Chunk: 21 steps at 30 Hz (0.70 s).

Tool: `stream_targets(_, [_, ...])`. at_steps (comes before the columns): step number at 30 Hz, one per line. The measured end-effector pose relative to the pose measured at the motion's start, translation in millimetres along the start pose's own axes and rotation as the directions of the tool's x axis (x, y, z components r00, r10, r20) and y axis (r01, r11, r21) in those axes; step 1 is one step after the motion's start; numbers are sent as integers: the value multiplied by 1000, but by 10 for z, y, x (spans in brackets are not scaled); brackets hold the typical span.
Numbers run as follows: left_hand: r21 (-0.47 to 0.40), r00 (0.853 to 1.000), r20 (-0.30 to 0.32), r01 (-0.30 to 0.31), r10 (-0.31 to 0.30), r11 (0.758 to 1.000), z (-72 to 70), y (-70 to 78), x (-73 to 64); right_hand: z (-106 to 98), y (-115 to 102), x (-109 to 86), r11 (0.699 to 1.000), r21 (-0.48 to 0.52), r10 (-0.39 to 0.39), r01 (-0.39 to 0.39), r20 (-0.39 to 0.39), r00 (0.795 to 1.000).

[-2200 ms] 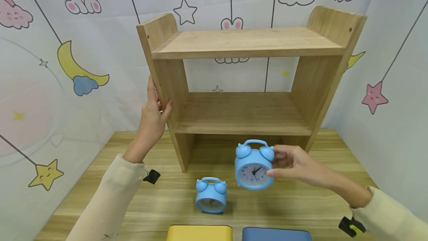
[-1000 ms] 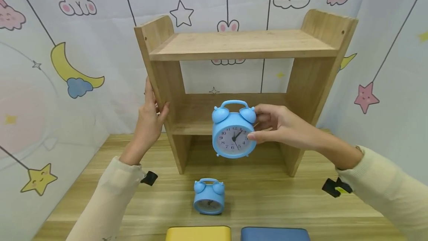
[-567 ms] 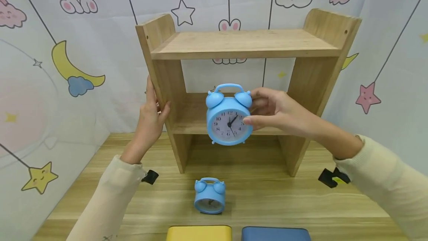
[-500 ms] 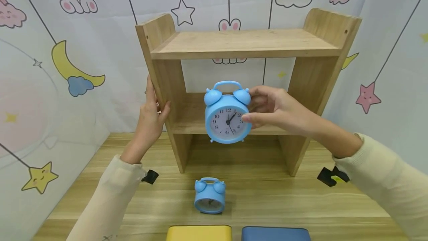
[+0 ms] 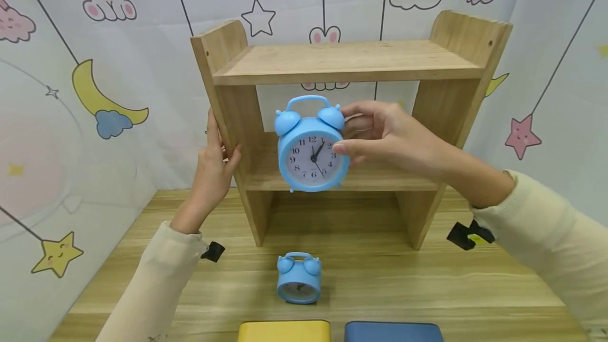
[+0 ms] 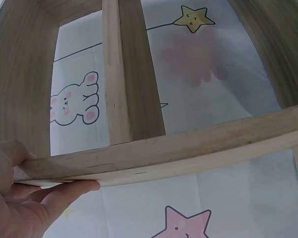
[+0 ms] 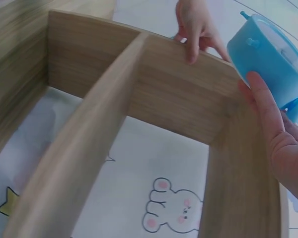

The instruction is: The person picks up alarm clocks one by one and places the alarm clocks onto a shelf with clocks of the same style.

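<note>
The right hand (image 5: 389,136) pinches the twin-bell alarm clock (image 5: 311,148) by its casing, probably the best hold: likely light, stiff, slippery. The left hand (image 5: 215,169) grips the bookshelf (image 5: 349,60) at its left edge.

The table (image 5: 375,284) before me, pale with streaky wood grain, fills the lower part of the head view. On it I see the shelf (image 5: 349,59) standing upright through the middle of the frame, its front feet left and right of lower centre. Nearer to me, at lower centre, a clock (image 5: 299,278) stands facing me. Along the bottom edge, a yellow box (image 5: 284,332) and a blue box (image 5: 393,332) sit side by side, cut off by the frame.
</note>
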<state>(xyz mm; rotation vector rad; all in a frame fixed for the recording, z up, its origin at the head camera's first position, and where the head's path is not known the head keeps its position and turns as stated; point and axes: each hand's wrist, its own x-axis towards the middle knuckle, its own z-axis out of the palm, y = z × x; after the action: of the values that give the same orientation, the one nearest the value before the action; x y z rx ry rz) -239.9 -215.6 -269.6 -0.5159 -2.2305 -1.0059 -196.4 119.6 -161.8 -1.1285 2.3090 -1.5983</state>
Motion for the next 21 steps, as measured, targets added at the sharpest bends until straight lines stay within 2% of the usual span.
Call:
stream_targets(9, [-3, 999, -6, -45, 45, 999, -10, -16, -4, -73, -354, 172, 998, -26, -66, 65, -66, 996])
stream_targets(13, [-1, 999, -8, -42, 42, 999, -12, -22, -8, -106, -509, 243, 995, -26, -95, 93, -105, 990])
stream_targets(17, [3, 999, -7, -40, 40, 999, -8, -19, -6, -150, -589, 292, 993, -61, -109, 102, -138, 984])
stream_targets(21, [8, 999, -10, -47, 47, 999, 4, -18, -6, -195, -614, 346, 994, -26, -106, 103, -159, 982])
